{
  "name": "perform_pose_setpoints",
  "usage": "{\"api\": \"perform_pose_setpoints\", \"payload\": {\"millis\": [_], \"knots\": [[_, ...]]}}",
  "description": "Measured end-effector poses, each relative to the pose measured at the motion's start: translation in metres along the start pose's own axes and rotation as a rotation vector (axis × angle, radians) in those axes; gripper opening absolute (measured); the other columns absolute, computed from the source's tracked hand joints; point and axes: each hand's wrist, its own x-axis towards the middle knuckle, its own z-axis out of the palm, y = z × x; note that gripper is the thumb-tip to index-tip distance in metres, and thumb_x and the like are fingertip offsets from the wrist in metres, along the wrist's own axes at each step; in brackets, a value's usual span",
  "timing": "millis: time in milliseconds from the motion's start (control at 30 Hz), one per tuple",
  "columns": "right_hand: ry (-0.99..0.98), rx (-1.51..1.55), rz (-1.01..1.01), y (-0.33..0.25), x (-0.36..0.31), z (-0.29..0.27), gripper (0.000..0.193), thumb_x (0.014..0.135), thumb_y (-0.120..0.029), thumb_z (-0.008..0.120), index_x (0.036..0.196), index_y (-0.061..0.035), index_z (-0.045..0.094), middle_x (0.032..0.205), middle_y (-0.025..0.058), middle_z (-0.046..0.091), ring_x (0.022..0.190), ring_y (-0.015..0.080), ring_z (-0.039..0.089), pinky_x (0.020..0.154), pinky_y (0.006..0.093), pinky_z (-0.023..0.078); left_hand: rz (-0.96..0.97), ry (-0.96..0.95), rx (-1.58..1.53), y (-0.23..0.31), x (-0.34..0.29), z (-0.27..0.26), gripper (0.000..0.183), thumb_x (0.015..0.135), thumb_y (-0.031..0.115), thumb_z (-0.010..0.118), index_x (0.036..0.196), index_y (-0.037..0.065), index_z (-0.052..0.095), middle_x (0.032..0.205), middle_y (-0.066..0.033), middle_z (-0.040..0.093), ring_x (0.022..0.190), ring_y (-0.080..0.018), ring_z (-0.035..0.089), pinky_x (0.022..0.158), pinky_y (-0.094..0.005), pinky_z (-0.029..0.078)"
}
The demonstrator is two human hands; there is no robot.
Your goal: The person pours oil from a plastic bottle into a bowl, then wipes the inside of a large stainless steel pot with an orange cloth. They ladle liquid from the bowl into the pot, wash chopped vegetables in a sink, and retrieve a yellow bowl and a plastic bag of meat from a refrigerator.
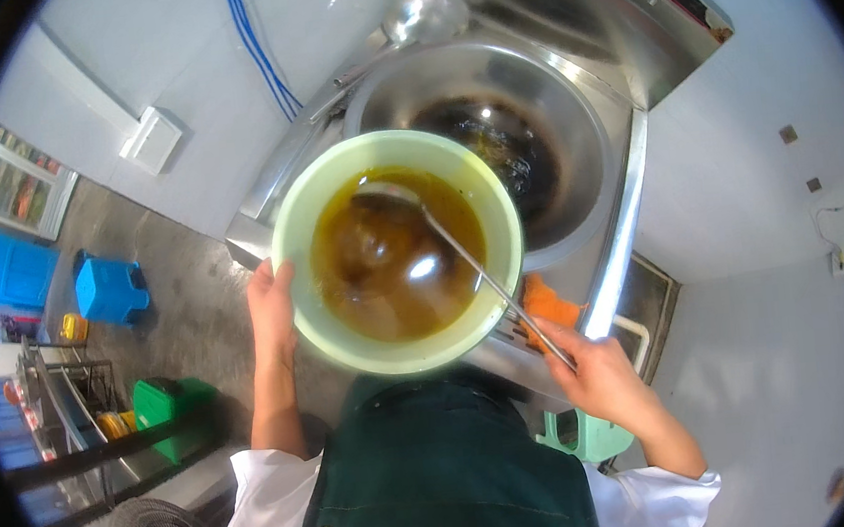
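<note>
A pale green basin (294, 265) holding brown-yellow liquid is in front of me, overlapping the near left side of a large steel wok (587, 139). My left hand (271, 295) grips the basin's left rim, with the thumb on the rim and the other fingers mostly hidden. In my right hand (597, 374) is the handle of a metal ladle (472, 262). The ladle reaches over the basin's right rim, and its bowl lies in the liquid near the far left. Dark liquid sits at the bottom of the wok.
The wok is set in a steel stove (628, 205) against the wall. An orange cloth (549, 305) lies at the stove's near edge. A round metal lid or bowl (426, 17) rests behind the wok. Blue stool (110, 289) and green bin (169, 416) stand on the floor at left.
</note>
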Motion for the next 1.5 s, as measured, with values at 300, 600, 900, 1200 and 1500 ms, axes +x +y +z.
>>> {"api": "perform_pose_setpoints", "payload": {"millis": [300, 600, 900, 1200, 1500], "knots": [[-0.069, 1.093, 0.404, 0.012, 0.054, 0.036, 0.057, 0.100, -0.030, 0.056, 0.143, -0.0010, 0.031, 0.112, 0.0147, 0.059, 0.089, 0.0177, 0.066, 0.065, 0.0310, 0.059, 0.053, -0.168, 0.053, 0.005, 0.015, -0.007, 0.030, 0.088, -0.004, 0.054, 0.118, -0.007, 0.059, 0.105, -0.0088, 0.066, 0.090, -0.0140, 0.062, 0.081, -0.0274, 0.049], [0.262, 1.336, 0.399, 0.044, 0.035, 0.108, 0.023, 0.093, -0.013, 0.061, 0.109, -0.0060, 0.047, 0.099, 0.0078, 0.054, 0.084, 0.0178, 0.063, 0.055, 0.0362, 0.061, 0.262, -0.378, 0.355, 0.034, 0.003, 0.009, 0.028, 0.082, -0.003, 0.054, 0.108, -0.004, 0.063, 0.094, -0.0037, 0.064, 0.081, -0.0091, 0.056, 0.075, -0.0231, 0.044], [0.805, 1.394, 0.353, 0.035, -0.184, 0.168, 0.030, 0.095, -0.017, 0.061, 0.115, -0.0026, 0.045, 0.099, 0.0121, 0.064, 0.076, 0.0180, 0.066, 0.052, 0.0299, 0.057, 0.286, -0.831, 0.387, 0.006, -0.102, 0.093, 0.031, 0.081, 0.003, 0.055, 0.111, -0.002, 0.062, 0.098, -0.0063, 0.066, 0.086, -0.0128, 0.060, 0.079, -0.0270, 0.048], [1.473, 1.196, 0.649, 0.053, -0.445, 0.255, 0.033, 0.094, -0.025, 0.065, 0.101, -0.0019, 0.042, 0.074, 0.0065, 0.052, 0.053, 0.0139, 0.057, 0.045, 0.0288, 0.047, 0.182, -1.493, 0.321, -0.154, -0.322, 0.248, 0.032, 0.082, -0.005, 0.052, 0.113, -0.003, 0.061, 0.103, -0.0057, 0.065, 0.087, -0.0124, 0.059, 0.079, -0.0261, 0.047], [2.130, 1.124, 1.055, 0.097, -0.584, 0.371, 0.027, 0.094, -0.023, 0.067, 0.089, -0.0053, 0.046, 0.071, 0.0004, 0.048, 0.061, 0.0084, 0.047, 0.051, 0.0253, 0.041, -0.088, -2.136, 0.433, -0.334, -0.573, 0.357, 0.030, 0.085, -0.004, 0.051, 0.114, -0.003, 0.061, 0.104, -0.0075, 0.066, 0.090, -0.0145, 0.061, 0.083, -0.0286, 0.048]]}}
